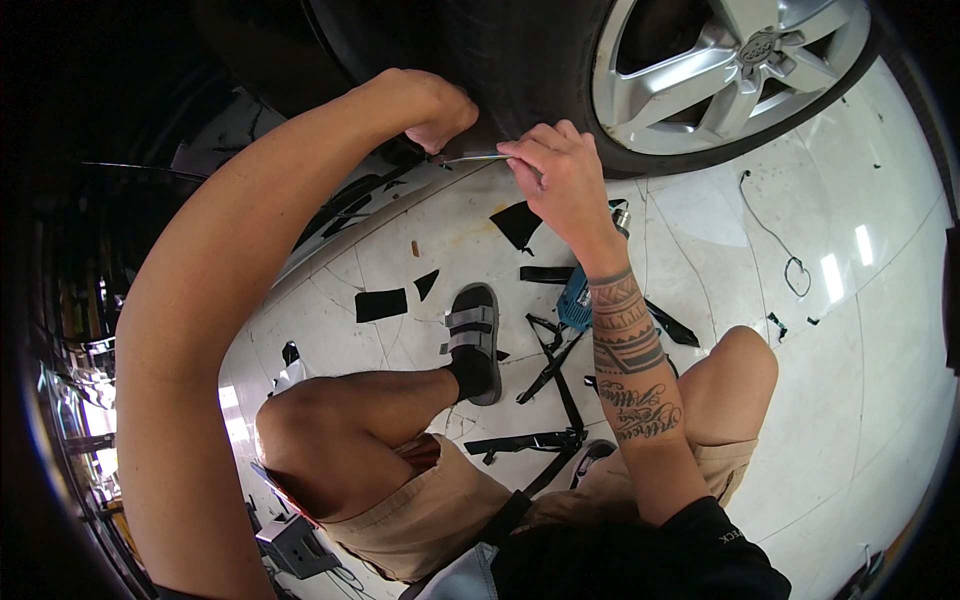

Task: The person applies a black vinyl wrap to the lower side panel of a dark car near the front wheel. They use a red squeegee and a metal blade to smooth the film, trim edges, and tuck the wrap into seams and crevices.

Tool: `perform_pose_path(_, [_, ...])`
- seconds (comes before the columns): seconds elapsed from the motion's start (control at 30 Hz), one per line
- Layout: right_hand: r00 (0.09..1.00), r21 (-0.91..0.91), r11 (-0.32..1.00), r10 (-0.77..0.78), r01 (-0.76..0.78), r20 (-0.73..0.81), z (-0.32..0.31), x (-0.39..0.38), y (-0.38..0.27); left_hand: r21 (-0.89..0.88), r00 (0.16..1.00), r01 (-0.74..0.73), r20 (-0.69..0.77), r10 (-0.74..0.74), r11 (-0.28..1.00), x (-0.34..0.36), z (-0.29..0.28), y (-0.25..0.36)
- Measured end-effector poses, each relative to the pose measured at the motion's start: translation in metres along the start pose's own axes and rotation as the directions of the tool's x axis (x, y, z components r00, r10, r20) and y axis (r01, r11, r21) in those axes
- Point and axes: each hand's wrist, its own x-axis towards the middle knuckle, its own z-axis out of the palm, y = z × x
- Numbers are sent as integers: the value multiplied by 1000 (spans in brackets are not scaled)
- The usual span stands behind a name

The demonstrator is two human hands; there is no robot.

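Note:
My right hand (558, 180) pinches a thin, pale metallic tool (475, 158) in its fingertips; its exact kind is unclear. The tool points left, its far end close to the fingers of my left hand (440, 112). That hand is bent downward with its fingers curled at the lower edge of a glossy black car body panel (345, 205). Whatever those fingers pinch, if anything, is hidden. Both hands are just beside the black tyre (525, 75), whose silver alloy wheel (690, 85) shows at the upper right.
Cut black film scraps (381, 305) and long black strips (525, 442) litter the white tiled floor (820, 400). A teal tool with a silver nozzle (574, 302) lies under my right forearm. A thin cord (770, 235) is farther right. At lower left stands a dark box (297, 547) with cables.

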Motion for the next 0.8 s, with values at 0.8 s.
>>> perform_pose_path(0.8, [996,-86,996,-26,19,-86,9,8,-5,54,965,64,-256,-48,996,-10,6,-12])
